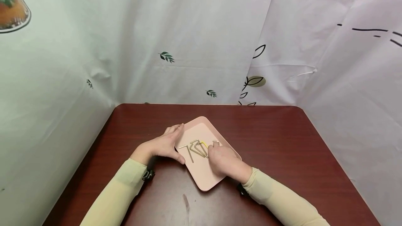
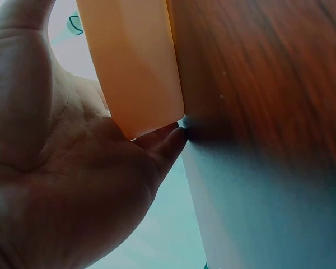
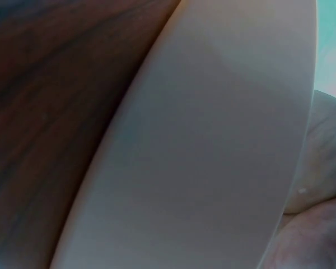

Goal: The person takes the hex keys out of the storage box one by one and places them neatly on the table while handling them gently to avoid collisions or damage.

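A shallow pink tray (image 1: 198, 179) sits at an angle on the table, with several L-shaped hex keys (image 1: 190, 154) in its middle. My left hand (image 1: 166, 145) is spread around the tray's left corner, thumb on one side and fingers along the other; in the left wrist view the palm (image 2: 67, 185) faces the tray's outer wall (image 2: 134, 67). My right hand (image 1: 224, 159) reaches over the right side with curled fingers, and the bent end of a silver hex key (image 1: 215, 141) shows above them. A yellow hex key (image 1: 204, 144) lies right beside these fingers, partly hidden.
The dark red-brown wooden table (image 1: 267, 132) extends around the tray. White printed cloth (image 1: 201, 72) hangs behind it and along both sides. In the right wrist view the tray's wall (image 3: 196, 134) hides most of the right hand.
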{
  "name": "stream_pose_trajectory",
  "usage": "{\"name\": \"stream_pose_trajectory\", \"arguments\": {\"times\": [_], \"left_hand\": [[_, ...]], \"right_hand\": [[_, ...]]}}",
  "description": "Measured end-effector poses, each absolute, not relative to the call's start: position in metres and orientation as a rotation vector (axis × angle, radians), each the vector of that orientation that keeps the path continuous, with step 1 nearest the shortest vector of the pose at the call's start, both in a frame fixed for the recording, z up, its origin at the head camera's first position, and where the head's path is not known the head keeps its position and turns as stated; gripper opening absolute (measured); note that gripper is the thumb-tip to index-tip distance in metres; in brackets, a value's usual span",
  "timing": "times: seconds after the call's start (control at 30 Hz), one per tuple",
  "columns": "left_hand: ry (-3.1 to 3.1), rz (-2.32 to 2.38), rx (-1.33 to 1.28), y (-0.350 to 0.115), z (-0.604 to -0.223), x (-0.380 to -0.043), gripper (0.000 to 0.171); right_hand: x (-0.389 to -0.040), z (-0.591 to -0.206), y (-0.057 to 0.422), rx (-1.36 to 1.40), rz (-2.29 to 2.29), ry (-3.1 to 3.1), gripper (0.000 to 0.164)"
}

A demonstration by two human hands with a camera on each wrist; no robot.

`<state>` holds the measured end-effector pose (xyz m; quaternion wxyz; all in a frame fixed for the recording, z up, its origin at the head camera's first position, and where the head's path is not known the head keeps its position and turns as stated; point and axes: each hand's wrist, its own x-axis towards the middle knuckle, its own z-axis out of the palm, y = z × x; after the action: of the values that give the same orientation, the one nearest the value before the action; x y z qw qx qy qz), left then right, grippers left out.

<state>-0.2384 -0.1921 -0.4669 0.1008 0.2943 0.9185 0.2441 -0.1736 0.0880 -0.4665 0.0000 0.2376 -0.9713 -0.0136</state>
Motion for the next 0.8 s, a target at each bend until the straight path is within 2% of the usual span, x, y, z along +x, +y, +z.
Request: {"name": "stream_pose_trajectory", "arguments": {"times": [0.8], "left_hand": [[2.71,0.718,0.843,-0.1928,-0.4698,-0.2406,0.161]], "right_hand": [[-0.1752,-0.4671,0.091,0.763,0.015,-3.036,0.01]]}}
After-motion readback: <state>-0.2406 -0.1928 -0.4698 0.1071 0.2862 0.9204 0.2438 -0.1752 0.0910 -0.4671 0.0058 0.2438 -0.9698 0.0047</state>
